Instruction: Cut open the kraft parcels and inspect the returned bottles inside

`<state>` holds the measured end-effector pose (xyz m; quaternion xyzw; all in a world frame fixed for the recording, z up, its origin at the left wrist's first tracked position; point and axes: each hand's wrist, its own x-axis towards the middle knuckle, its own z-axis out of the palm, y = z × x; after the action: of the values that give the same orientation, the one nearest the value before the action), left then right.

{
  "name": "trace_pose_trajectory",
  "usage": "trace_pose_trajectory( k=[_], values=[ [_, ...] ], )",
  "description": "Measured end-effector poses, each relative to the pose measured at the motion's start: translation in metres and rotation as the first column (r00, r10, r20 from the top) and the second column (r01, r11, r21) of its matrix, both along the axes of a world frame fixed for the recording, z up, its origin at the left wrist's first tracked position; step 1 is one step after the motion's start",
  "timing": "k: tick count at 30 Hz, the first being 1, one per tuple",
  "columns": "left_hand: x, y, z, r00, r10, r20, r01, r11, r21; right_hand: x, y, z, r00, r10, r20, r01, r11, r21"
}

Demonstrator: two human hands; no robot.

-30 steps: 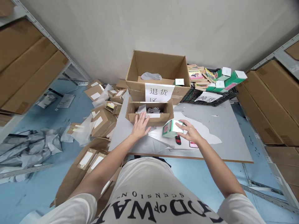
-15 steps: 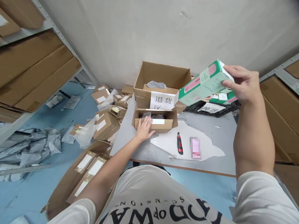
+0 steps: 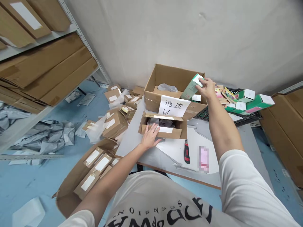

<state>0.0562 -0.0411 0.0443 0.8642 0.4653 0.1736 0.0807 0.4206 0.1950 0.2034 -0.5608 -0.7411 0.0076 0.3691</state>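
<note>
Two open cartons, one utility knife

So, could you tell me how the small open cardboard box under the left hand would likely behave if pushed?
The small cardboard box would probably slide easily on the smooth grey table, since it looks light. Its open flaps may flex, so the left hand pressing the front wall seems sensible. It sits low and wide, so tipping seems unlikely.

The grey table bears two cardboard boxes, a cutter, and seemingly torn paper.
</note>
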Motion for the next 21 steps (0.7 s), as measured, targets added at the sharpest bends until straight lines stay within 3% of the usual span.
trace_pose_trajectory(
  k=[8, 14, 21],
  values=[
    [-0.002, -0.003, -0.001, 1.0, -0.008, -0.016, 0.008, 1.0, -0.023, 0.007, 0.021, -0.015, 0.993, -0.112, -0.026, 0.111, 0.994, -0.023],
    [-0.001, -0.003, 0.001, 1.0, -0.005, -0.008, 0.005, 1.0, -0.019, 0.0, 0.016, -0.042, 0.994, -0.107, 0.01, 0.108, 0.989, -0.101],
    [0.0, 0.0, 0.001, 1.0, 0.005, -0.004, -0.005, 1.0, -0.027, -0.008, 0.009, -0.052, 0.971, -0.237, -0.008, 0.234, 0.964, -0.123]
  ],
)
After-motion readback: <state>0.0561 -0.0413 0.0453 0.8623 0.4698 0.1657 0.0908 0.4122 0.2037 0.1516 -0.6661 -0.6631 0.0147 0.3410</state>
